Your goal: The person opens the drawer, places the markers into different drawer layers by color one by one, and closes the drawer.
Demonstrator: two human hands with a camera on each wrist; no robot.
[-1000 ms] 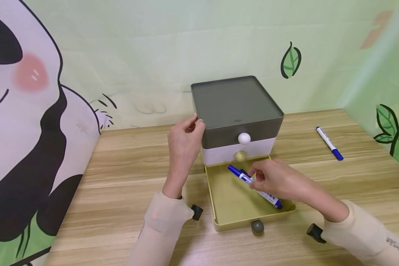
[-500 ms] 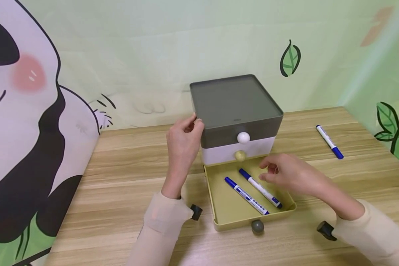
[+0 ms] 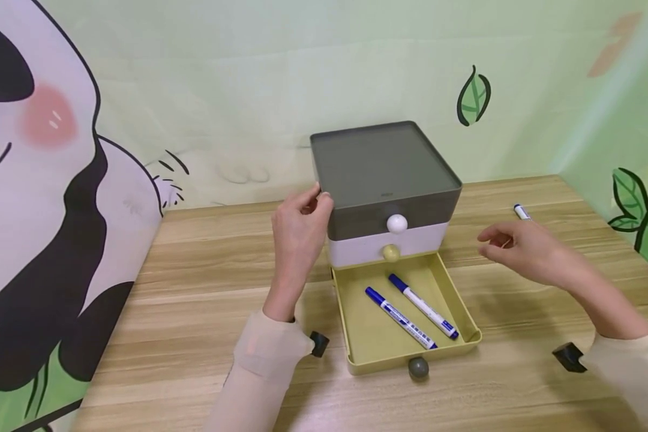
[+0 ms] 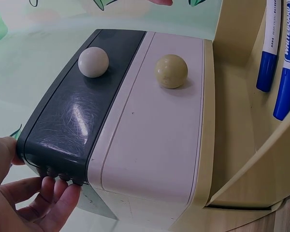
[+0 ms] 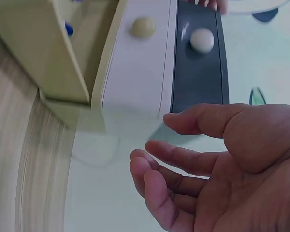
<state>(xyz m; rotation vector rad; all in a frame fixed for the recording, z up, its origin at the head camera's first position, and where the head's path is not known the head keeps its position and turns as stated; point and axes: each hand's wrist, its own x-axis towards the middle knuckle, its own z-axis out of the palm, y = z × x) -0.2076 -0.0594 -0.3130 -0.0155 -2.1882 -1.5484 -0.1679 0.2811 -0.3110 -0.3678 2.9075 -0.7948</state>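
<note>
A small stacked drawer box (image 3: 378, 162) stands on the table, dark grey on top, white in the middle, yellow below. Its yellow bottom drawer (image 3: 359, 336) is pulled out. In that drawer lie two blue-capped whiteboard markers, the left marker (image 3: 399, 318) and the right marker (image 3: 423, 306), side by side and apart. My left hand (image 3: 300, 231) holds the dark top section at its front left corner, thumb and fingers on its edge and side. To the right of the drawer my right hand (image 3: 529, 252) hovers above the table, fingers loosely curled around nothing.
A third marker (image 3: 522, 211) lies on the table at the right, mostly hidden behind my right hand. A grey knob (image 3: 418, 368) sticks out from the drawer's front. Behind the wooden table (image 3: 221, 270) rises a printed wall (image 3: 248, 90).
My right hand lets go of the left marker, which drops onto the drawer floor beside the other one. The hand then moves right, out of the drawer. My left hand stays put.
</note>
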